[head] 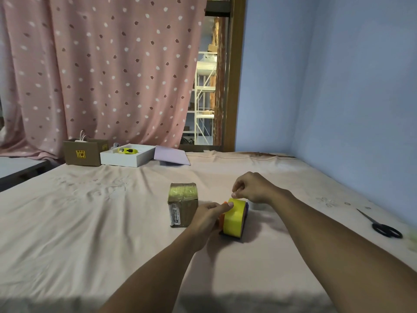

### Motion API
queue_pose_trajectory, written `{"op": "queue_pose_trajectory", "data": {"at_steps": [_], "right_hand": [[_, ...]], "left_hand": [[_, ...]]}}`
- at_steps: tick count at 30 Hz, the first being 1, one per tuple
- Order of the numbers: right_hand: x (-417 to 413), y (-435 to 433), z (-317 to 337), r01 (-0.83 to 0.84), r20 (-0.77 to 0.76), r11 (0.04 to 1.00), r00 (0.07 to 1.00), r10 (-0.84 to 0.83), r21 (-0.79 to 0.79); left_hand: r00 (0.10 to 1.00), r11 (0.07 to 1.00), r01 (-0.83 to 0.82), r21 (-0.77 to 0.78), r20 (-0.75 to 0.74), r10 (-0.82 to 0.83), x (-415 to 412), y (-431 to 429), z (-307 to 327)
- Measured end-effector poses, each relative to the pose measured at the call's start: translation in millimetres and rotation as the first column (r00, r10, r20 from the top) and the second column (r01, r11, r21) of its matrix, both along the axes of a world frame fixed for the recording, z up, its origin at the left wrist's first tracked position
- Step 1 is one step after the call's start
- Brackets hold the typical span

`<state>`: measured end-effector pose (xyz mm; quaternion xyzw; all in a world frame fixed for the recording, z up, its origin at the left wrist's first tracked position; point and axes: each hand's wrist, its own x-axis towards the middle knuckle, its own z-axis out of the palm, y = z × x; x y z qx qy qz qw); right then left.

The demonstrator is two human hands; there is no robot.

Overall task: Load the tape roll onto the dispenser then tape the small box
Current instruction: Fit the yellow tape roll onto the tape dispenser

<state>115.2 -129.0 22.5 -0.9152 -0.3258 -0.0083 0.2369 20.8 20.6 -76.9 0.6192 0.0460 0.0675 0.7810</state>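
Observation:
A yellow tape roll (234,216) sits in a dark dispenser (244,222) with an orange part, standing on the pink bedsheet (90,222). My left hand (208,216) grips the dispenser's left side, thumb on the roll's upper edge. Over the top of the roll, my right hand (250,188) pinches with thumb and fingertips; whether it holds the tape end I cannot tell. The small brown box (183,204), with yellowish tape across its top, stands just left of my left hand.
Black scissors (383,225) lie at the right near the blue wall. At the back of the bed stand an open cardboard box (82,154), a white tray (126,157) holding a yellow item, and a lilac lid (171,155). A pink dotted curtain hangs behind.

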Motion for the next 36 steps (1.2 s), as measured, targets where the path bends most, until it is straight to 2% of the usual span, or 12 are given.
{"op": "queue_pose_trajectory", "data": {"at_steps": [6,11,18,22,27,33,36], "right_hand": [[-2,0,-2,0.01,0.007,0.999,1.0,-0.009,-0.043],[-6,1,-11,0.054,-0.104,0.998,0.993,-0.051,0.032],[-4,6,-10,0.051,-0.101,0.998,0.994,-0.046,0.041],[-3,4,-11,0.041,-0.159,0.996,0.987,-0.029,0.075],[-3,1,-14,0.078,-0.131,0.995,0.989,-0.069,0.062],[1,-6,-21,0.108,-0.258,0.993,0.962,-0.091,0.051],[0,-6,-30,0.119,-0.267,0.992,0.958,-0.103,0.043]], "left_hand": [[0.999,0.999,0.033,0.007,-0.042,-0.032,-1,-2,3],[0.997,0.997,0.064,0.031,-0.048,-0.063,-3,-2,6],[0.999,0.979,0.044,0.198,-0.03,-0.039,-9,-2,5],[0.998,0.985,0.048,0.164,-0.035,-0.042,-12,-2,11],[0.997,0.992,0.077,0.096,-0.038,-0.073,-18,-3,21],[0.997,0.999,0.016,0.044,-0.077,-0.013,-19,5,22],[0.995,0.995,0.075,0.063,-0.074,-0.07,-20,6,20]]}}
